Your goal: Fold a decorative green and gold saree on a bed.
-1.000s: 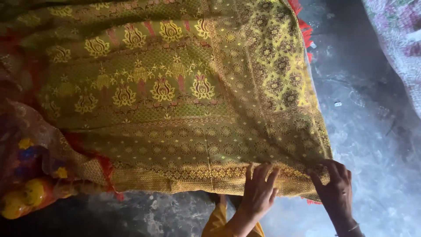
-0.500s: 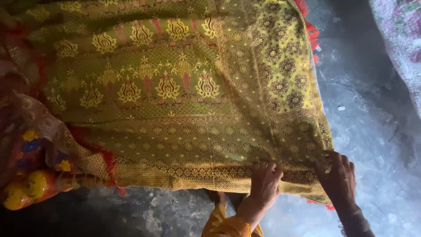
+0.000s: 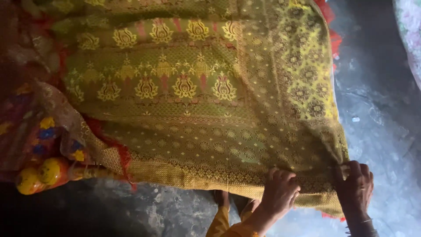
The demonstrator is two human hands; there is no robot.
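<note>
The right hand point(image 3: 354, 182) is at the near right corner of the golden-green woven cloth point(image 3: 197, 101). Its fingers point(image 3: 351, 169) are curled and pressed together, and they pinch the corner of the cloth between fingertips and thumb. A thin bangle point(image 3: 359, 224) is on the wrist of this hand. Just to the left of it, along the same near edge of the cloth, is the left hand point(image 3: 280, 193). Its fingers point(image 3: 283, 177) are bent and close to each other, and they press and grip the patterned border point(image 3: 193, 177) of the cloth from above. The yellow sleeve point(image 3: 228, 221) of this arm is below the edge of the cloth.

The cloth is spread flat over the grey stone floor point(image 3: 377, 131) and fills most of the view. Its near edge has a dense gold border, and further from the hands there are rows of yellow flower motifs point(image 3: 184, 85). At the right side of the cloth a broad yellow band point(image 3: 302, 74) with round patterns runs away from the hands, with a red fringe point(image 3: 335, 39) at its far end.

At the left side of the cloth lies a darker cloth with coloured flowers point(image 3: 39, 131), and near it two yellow round things point(image 3: 41, 175); what they are I cannot tell. Far to the right of the cloth, at the upper corner, a pale printed fabric point(image 3: 410, 35) is partly visible.
</note>
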